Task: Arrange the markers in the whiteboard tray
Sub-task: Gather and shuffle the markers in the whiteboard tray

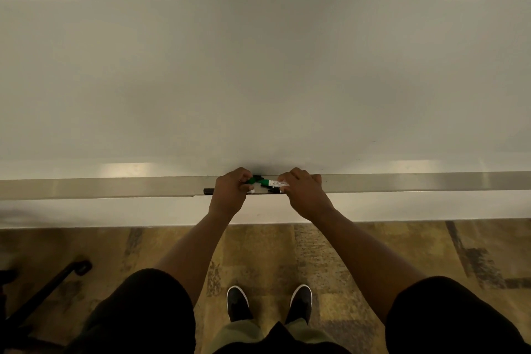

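A: Where are the markers (265, 184)?

B: Bunched in the middle of the whiteboard tray (115, 187), the long metal ledge along the foot of the whiteboard (258, 66). They lie between the two hands and partly under them.

A: What do they look like?

B: One green marker (273, 182) has a green cap and a white labelled barrel; it lies nearly along the tray, its barrel running under the right hand (303, 191). Another green piece (252, 180) sits just beside the left hand (231, 191). Dark ones lie nearer the tray's front lip, and a black end (209, 190) sticks out to the left of the left hand. They cross at angles rather than lying in a row. How many there are, I cannot tell.

A: And the hands?

B: Both arms reach forward and a little inward, backs of the hands up. The left hand's fingers (244, 178) are curled shut around the marker whose black end juts out. The right hand's fingers (287, 179) bend down over the white barrel, closing on the green marker.

A: Anything around?

B: Below the tray is a pale strip of wall (115, 210), then patterned carpet (273, 253). Two dark shoes (238, 303) with pale rims stand close to the wall. A dark chair base (57, 279) shows at lower left.
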Available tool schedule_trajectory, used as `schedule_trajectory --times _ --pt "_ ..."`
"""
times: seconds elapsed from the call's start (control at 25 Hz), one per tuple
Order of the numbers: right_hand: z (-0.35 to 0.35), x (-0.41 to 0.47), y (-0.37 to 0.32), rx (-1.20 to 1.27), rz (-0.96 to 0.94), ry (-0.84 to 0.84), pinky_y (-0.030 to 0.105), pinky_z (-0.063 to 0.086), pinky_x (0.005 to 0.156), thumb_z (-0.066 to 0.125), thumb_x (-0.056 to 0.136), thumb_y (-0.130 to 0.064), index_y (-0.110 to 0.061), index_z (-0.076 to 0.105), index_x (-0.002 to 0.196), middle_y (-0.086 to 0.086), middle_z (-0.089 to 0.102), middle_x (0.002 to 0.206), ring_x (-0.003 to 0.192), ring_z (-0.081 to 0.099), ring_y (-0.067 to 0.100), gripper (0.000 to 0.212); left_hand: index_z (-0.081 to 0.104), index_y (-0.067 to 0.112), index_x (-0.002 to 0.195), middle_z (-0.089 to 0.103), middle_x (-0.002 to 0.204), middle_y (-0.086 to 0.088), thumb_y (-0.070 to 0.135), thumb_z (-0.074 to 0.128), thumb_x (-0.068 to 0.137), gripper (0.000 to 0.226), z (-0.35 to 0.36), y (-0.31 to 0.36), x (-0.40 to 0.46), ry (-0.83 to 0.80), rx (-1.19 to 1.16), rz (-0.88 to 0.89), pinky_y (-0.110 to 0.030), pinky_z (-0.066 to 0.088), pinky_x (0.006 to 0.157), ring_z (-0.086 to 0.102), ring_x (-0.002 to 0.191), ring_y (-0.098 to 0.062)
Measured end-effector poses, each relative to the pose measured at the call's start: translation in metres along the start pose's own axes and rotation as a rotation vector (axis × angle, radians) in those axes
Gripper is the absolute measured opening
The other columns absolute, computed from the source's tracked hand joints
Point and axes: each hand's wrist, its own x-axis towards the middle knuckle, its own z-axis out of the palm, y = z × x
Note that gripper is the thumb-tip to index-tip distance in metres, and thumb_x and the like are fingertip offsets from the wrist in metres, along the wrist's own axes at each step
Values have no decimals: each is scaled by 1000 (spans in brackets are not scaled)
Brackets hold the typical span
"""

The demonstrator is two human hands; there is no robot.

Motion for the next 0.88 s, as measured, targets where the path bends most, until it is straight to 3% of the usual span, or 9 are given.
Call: schedule_trajectory --times 0.16,0.56,0.88 --pt "-2 0 -5 -33 -13 -5 41 37 85 51 90 -11 -22 45 130 4 53 127 111 50 24 42 69 16 107 74 96 -11 5 65 85 25 0 3 -5 0 16 51 -31 51 82 66 90 -25" --pt "-12 -6 -6 10 -12 66 41 36 86 53 90 -12 -25 54 122 4 57 118 102 54 25 35 67 9 97 74 89 -11 13 80 73 28 -6 7 -10 -30 31 17 -34 57 76 67 76 -21" --pt "-14 -9 -8 23 -37 54 40 36 86 53 87 -7 -23 55 122 5 56 117 103 52 25 38 74 10 96 73 90 -14 12 77 74 22 -7 19 -11 -56 127 111 -38 54 77 67 79 -26"
